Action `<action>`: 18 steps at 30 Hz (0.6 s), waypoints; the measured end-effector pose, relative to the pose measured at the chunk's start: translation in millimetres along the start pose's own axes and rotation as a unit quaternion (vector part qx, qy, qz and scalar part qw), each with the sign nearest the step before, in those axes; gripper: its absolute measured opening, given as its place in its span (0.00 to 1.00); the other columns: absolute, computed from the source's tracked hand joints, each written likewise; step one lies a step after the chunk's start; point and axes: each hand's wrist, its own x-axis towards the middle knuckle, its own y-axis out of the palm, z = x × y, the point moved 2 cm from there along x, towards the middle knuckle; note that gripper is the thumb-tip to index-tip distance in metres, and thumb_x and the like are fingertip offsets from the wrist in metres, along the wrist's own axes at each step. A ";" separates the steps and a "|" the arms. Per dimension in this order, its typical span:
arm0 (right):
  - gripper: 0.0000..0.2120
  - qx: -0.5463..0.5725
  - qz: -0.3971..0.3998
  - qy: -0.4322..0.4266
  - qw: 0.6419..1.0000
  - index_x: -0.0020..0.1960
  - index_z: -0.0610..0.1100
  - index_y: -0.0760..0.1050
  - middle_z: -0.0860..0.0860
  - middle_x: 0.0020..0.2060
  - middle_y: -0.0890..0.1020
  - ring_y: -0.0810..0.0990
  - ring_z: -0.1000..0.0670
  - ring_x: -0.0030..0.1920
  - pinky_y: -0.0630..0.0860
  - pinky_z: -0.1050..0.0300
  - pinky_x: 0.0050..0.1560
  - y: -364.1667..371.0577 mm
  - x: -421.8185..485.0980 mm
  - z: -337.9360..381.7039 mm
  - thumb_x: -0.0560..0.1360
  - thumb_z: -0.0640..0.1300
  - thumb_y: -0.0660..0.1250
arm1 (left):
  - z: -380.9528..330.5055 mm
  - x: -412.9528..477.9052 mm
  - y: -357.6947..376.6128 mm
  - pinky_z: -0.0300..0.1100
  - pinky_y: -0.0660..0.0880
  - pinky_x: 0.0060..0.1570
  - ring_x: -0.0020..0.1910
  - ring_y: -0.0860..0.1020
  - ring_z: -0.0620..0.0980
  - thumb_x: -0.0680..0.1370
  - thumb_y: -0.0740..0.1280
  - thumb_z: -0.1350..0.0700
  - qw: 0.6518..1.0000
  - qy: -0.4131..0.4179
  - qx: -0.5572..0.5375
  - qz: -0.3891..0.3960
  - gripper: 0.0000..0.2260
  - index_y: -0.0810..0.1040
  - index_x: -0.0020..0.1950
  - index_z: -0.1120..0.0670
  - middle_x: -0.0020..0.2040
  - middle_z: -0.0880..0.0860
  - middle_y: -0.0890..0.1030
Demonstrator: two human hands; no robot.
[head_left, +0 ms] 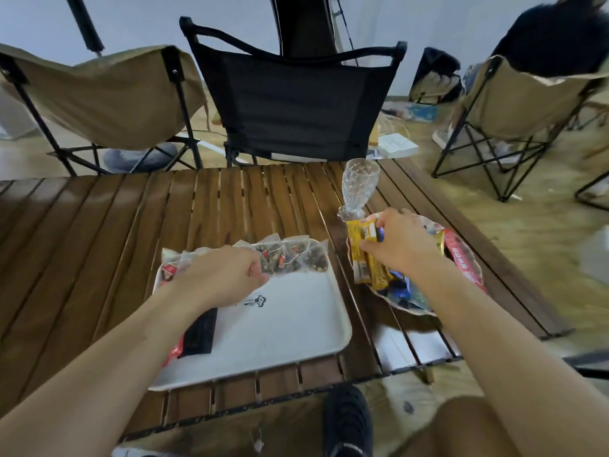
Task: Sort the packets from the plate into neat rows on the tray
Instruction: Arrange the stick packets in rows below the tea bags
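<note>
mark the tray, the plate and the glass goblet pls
tray [296, 328]: head view, bare white floor of the tray.
plate [412, 310]: head view, near rim, below the packets.
glass goblet [360, 183]: head view, patterned bowl.

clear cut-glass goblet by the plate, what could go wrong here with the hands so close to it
1. The clear cut-glass goblet stands just behind the patterned plate; the right hand, lifting yellow packets, could tip it.
2. The clear tea-bag packets under the left hand overlap at the white tray edge and might slide off.
</note>
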 end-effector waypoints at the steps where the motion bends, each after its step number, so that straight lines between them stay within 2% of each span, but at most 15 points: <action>1: 0.34 -0.016 0.017 0.020 1.000 0.67 0.42 0.73 0.44 0.61 0.77 0.77 0.42 0.61 0.78 0.46 0.58 5.5 6.6 -11.3 0.71 0.64 0.74 | -3.4 1.6 1.0 0.44 0.70 0.36 0.42 0.79 0.48 0.83 0.65 0.43 1.000 0.006 0.001 0.000 0.13 0.79 0.44 0.50 0.40 0.47 0.80; 3: 0.39 -0.012 0.065 0.043 0.997 0.64 0.41 0.73 0.43 0.56 0.80 0.80 0.44 0.55 0.79 0.49 0.50 15.6 16.1 -28.1 0.68 0.70 0.73 | -4.5 5.5 4.9 0.47 0.73 0.38 0.40 0.79 0.48 0.83 0.65 0.44 1.000 0.014 0.001 -0.002 0.15 0.79 0.43 0.52 0.40 0.48 0.79; 5: 0.32 0.027 0.091 0.052 0.994 0.58 0.42 0.76 0.47 0.46 0.82 0.80 0.51 0.43 0.73 0.57 0.37 18.4 20.2 -38.5 0.70 0.68 0.74 | -3.6 6.6 7.5 0.46 0.71 0.37 0.37 0.77 0.46 0.82 0.65 0.45 1.000 0.023 -0.002 -0.006 0.15 0.78 0.41 0.53 0.37 0.48 0.79; 7: 0.25 0.064 0.093 0.055 0.992 0.52 0.43 0.77 0.50 0.40 0.81 0.78 0.55 0.38 0.68 0.60 0.32 17.2 23.7 -44.9 0.73 0.64 0.74 | -2.1 6.4 8.1 0.42 0.67 0.35 0.36 0.74 0.43 0.83 0.65 0.46 1.000 0.027 0.002 -0.007 0.14 0.78 0.41 0.52 0.37 0.46 0.77; 9: 0.25 0.090 0.089 0.067 0.990 0.52 0.42 0.77 0.49 0.41 0.82 0.79 0.52 0.39 0.70 0.59 0.33 18.7 26.2 -49.5 0.75 0.65 0.70 | 0.8 5.6 8.4 0.42 0.66 0.36 0.36 0.72 0.43 0.83 0.65 0.47 1.000 0.023 -0.001 -0.004 0.14 0.78 0.41 0.52 0.36 0.46 0.75; 13: 0.24 0.103 0.082 0.091 0.987 0.61 0.41 0.78 0.45 0.47 0.84 0.84 0.45 0.47 0.82 0.49 0.49 24.3 29.3 -54.8 0.79 0.61 0.67 | 10.9 5.3 10.3 0.46 0.73 0.40 0.34 0.72 0.43 0.83 0.65 0.45 1.000 0.017 -0.015 -0.001 0.15 0.77 0.40 0.51 0.34 0.46 0.75; 16: 0.16 0.139 0.079 0.118 0.980 0.55 0.39 0.80 0.42 0.43 0.85 0.86 0.43 0.43 0.85 0.42 0.49 24.5 30.6 -57.3 0.79 0.52 0.69 | 15.4 3.1 9.2 0.45 0.71 0.40 0.35 0.73 0.42 0.83 0.66 0.43 1.000 0.011 -0.013 0.000 0.15 0.76 0.40 0.49 0.36 0.45 0.76; 18: 0.12 0.152 0.066 0.140 0.976 0.53 0.39 0.79 0.41 0.43 0.85 0.86 0.42 0.42 0.85 0.41 0.47 20.6 26.8 -57.1 0.79 0.49 0.68 | 18.1 1.6 7.9 0.45 0.70 0.38 0.36 0.73 0.43 0.83 0.65 0.43 1.000 0.010 -0.017 -0.009 0.16 0.74 0.38 0.49 0.35 0.45 0.75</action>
